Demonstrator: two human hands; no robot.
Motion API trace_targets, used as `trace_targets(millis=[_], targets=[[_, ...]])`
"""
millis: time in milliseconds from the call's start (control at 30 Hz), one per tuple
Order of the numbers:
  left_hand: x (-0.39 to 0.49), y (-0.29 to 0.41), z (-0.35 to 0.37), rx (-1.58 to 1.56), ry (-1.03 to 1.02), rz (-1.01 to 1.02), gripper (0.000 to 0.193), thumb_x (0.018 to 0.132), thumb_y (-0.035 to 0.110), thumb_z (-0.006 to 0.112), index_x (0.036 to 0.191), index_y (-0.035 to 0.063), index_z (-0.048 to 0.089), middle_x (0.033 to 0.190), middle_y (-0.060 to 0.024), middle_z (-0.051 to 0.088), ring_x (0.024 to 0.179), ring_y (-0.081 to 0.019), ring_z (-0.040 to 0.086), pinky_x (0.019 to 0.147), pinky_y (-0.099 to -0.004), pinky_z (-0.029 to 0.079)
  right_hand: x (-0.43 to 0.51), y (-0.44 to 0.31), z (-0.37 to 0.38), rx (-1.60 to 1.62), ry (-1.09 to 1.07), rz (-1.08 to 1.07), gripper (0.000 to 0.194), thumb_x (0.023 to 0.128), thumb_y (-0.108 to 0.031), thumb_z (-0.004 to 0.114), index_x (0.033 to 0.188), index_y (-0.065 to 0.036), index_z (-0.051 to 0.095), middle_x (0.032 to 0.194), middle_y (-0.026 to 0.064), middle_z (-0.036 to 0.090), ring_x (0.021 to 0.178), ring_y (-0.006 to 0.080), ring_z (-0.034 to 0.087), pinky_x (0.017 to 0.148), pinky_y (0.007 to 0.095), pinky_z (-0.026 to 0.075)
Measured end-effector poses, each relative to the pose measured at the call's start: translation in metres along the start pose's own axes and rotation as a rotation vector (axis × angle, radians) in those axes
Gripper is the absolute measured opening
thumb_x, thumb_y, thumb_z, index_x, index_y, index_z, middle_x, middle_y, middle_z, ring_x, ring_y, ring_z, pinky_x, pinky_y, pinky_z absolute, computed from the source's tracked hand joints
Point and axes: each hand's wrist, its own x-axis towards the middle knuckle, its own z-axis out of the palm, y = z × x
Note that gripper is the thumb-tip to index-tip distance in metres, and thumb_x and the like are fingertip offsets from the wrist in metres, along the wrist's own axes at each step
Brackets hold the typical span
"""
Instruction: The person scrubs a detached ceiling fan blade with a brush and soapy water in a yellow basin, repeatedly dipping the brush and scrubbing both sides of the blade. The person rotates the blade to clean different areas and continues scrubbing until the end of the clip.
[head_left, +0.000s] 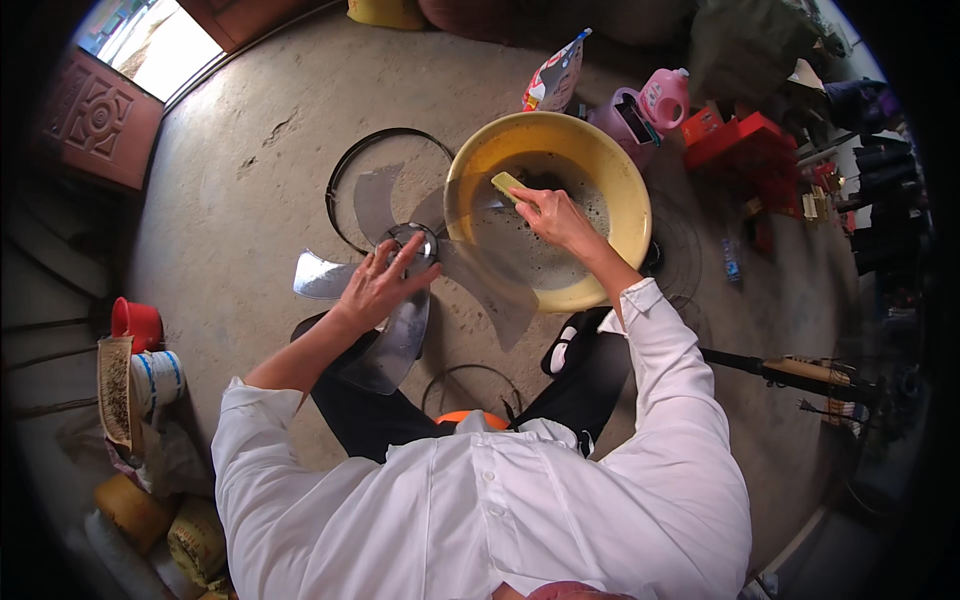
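A translucent grey plastic fan blade wheel (480, 289) is in front of me, some of its blades reaching over the basin's left rim. My left hand (379, 281) holds it at the round hub, fingers spread over the centre. In my right hand (551, 214) is a yellow-green scrubbing brush (508, 182), held over the basin near the end of one blade. Whether its bristles touch that blade I cannot tell. Murky water with dark specks stands in the yellow plastic basin (626, 161), between my feet and the bottles.
A black ring (334, 169) lies on the concrete floor left of the basin. Behind the basin are a detergent bag (559, 75) and a pink jug (664, 97). A wire fan guard (679, 240) lies to its right, near a fan stand pole (739, 364). A red bucket (135, 324) stands left.
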Motion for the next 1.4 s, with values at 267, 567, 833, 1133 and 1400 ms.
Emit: trace_targets(millis=[267,567,833,1133,1400], targets=[[0.003,0.01,-0.003,0.01,0.01,-0.043,0.061,0.083,0.005,0.061,0.134,0.0375,0.061,0.16,-0.01,0.032,0.123,-0.0362,0.05,0.092,-0.0423,0.053,-0.01,0.014,0.011,-0.023,0.115,0.05,0.037,0.096,-0.029,0.06,0.128,-0.013,0.069,0.113,0.022,0.069,0.105,0.0401,0.067,0.092,0.0456,0.055],[0.006,0.015,-0.006,0.038,0.012,-0.045,0.065,0.082,0.004,0.06,0.137,0.038,0.058,0.16,-0.0095,0.032,0.124,-0.036,0.049,0.093,-0.0432,0.052,-0.021,0.016,0.017,0.044,0.039,0.042,0.038,0.095,-0.028,0.061,0.129,-0.012,0.068,0.115,0.0223,0.068,0.107,0.0397,0.067,0.092,0.0447,0.055],[0.007,0.02,-0.002,0.04,0.009,-0.037,0.063,0.084,0.005,0.061,0.137,0.0374,0.057,0.16,-0.0088,0.032,0.124,-0.0357,0.049,0.093,-0.046,0.05,-0.01,0.103,0.025,-0.13,0.166,0.309,0.043,0.093,-0.032,0.061,0.131,-0.012,0.067,0.116,0.0222,0.07,0.107,0.0417,0.067,0.094,0.0455,0.054],[0.013,0.034,-0.002,0.068,-0.087,-0.043,0.062,0.084,0.005,0.063,0.137,0.036,0.057,0.161,-0.0079,0.03,0.129,-0.0367,0.044,0.087,-0.0487,0.052,0.002,0.068,0.033,0.185,0.205,0.01,0.042,0.095,-0.03,0.06,0.132,-0.011,0.066,0.122,0.0219,0.068,0.111,0.0382,0.067,0.095,0.0416,0.054],[0.017,0.029,-0.004,0.057,-0.114,-0.054,0.062,0.086,0.006,0.062,0.139,0.0358,0.056,0.162,-0.0081,0.028,0.13,-0.0383,0.045,0.089,-0.0518,0.053,-0.021,0.072,0.01,-0.049,-0.05,0.182,0.045,0.091,-0.03,0.06,0.13,-0.01,0.066,0.11,0.0248,0.07,0.105,0.0427,0.067,0.095,0.0459,0.054]])
